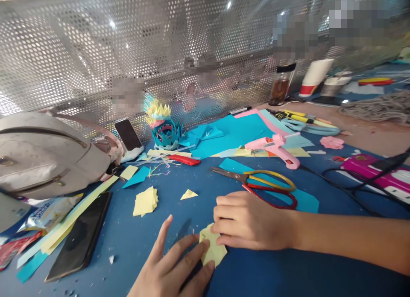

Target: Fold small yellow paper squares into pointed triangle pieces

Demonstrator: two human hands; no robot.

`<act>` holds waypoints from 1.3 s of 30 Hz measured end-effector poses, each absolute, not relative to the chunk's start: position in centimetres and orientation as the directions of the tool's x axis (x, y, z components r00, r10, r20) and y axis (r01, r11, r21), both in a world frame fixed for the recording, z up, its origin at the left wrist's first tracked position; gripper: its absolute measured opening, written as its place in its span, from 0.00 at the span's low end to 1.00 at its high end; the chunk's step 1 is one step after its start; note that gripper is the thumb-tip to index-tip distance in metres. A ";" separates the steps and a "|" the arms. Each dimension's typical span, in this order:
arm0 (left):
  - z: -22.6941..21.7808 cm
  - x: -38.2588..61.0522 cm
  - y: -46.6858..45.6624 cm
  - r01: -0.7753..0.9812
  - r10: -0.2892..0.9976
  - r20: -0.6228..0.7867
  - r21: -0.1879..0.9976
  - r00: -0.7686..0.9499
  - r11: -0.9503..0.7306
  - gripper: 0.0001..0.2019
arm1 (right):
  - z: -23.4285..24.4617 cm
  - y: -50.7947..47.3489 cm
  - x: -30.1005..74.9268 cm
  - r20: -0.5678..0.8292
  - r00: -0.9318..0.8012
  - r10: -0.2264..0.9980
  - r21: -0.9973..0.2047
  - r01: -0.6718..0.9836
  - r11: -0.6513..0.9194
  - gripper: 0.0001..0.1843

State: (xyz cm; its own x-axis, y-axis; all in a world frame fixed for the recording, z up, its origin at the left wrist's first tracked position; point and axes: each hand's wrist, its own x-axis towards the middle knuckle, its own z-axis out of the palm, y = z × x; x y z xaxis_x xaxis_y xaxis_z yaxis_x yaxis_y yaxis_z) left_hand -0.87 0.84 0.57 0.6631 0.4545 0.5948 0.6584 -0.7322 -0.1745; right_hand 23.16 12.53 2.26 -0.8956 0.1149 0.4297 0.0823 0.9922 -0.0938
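Observation:
A small piece of pale yellow paper point(214, 251) lies at the table's near middle, between my two hands. My left hand point(179, 265) holds its left side with fingertips and thumb, while the little finger sticks up and away. From the right, my right hand point(251, 222) has its fingers curled onto the paper's upper right edge. A folded yellow triangle point(189, 194) sits just beyond, and left of it is a stack of yellow paper squares point(145, 201). Scissors point(256, 179) with yellow and red handles lie behind my right hand, partly over blue paper.
A pink glue gun point(275, 147), a red cutter point(184, 160) and blue sheets point(233, 132) lie farther back, beside a folded-paper piece point(165, 132). Left are a phone point(80, 237) and a backpack point(48, 152). A magenta power strip point(374, 175) with cables stands right.

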 end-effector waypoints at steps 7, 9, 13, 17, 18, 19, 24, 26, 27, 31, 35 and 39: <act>1.4 -1.0 0.5 0.687 0.461 0.603 -0.210 0.651 -0.696 0.12 | 2.8 11.7 22.4 0.183 -0.871 0.455 -0.435 0.343 0.833 0.20; 1.2 -0.4 0.3 0.721 0.460 0.667 -0.171 0.587 -0.671 0.13 | 2.8 11.7 22.2 0.173 -0.865 0.472 -0.463 0.351 0.814 0.19; 0.7 -0.1 0.0 0.740 0.480 0.685 -0.132 0.549 -0.659 0.12 | 2.6 11.7 22.0 0.179 -0.866 0.466 -0.518 0.320 0.794 0.13; 0.4 -0.8 -0.2 0.728 0.519 0.629 -0.113 0.579 -0.676 0.12 | 2.6 11.7 22.0 0.191 -0.865 0.464 -0.525 0.310 0.793 0.09; 0.4 -1.1 -0.2 0.722 0.531 0.599 -0.118 0.599 -0.682 0.12 | 2.6 11.7 22.0 0.196 -0.866 0.460 -0.531 0.301 0.792 0.09; 0.5 -1.4 -0.2 0.711 0.539 0.562 -0.132 0.628 -0.690 0.13 | 2.5 11.7 22.0 0.201 -0.866 0.457 -0.541 0.291 0.789 0.08; 1.1 -2.5 0.0 0.647 0.532 0.407 -0.234 0.743 -0.726 0.22 | 2.4 11.8 21.9 0.215 -0.857 0.467 -0.599 0.262 0.756 0.10; 1.1 -2.6 0.1 0.646 0.537 0.388 -0.249 0.749 -0.722 0.26 | 2.4 11.9 21.9 0.218 -0.855 0.471 -0.612 0.256 0.748 0.13; 1.0 -2.6 0.1 0.648 0.543 0.379 -0.249 0.749 -0.720 0.27 | 2.4 11.9 21.9 0.220 -0.853 0.474 -0.618 0.254 0.744 0.14; 0.6 -2.4 -0.1 0.663 0.581 0.355 -0.178 0.733 -0.727 0.28 | 2.7 11.9 21.9 0.220 -0.839 0.498 -0.653 0.253 0.714 0.15; 1.0 -2.4 -0.2 0.739 0.727 0.340 0.120 0.597 -0.663 0.30 | 2.8 11.9 22.0 0.200 -0.839 0.506 -0.699 0.240 0.674 0.12; 1.5 -3.0 0.6 0.637 0.817 0.233 0.528 0.527 -0.562 0.28 | 2.6 11.9 22.0 0.223 -0.847 0.483 -0.699 0.206 0.684 0.14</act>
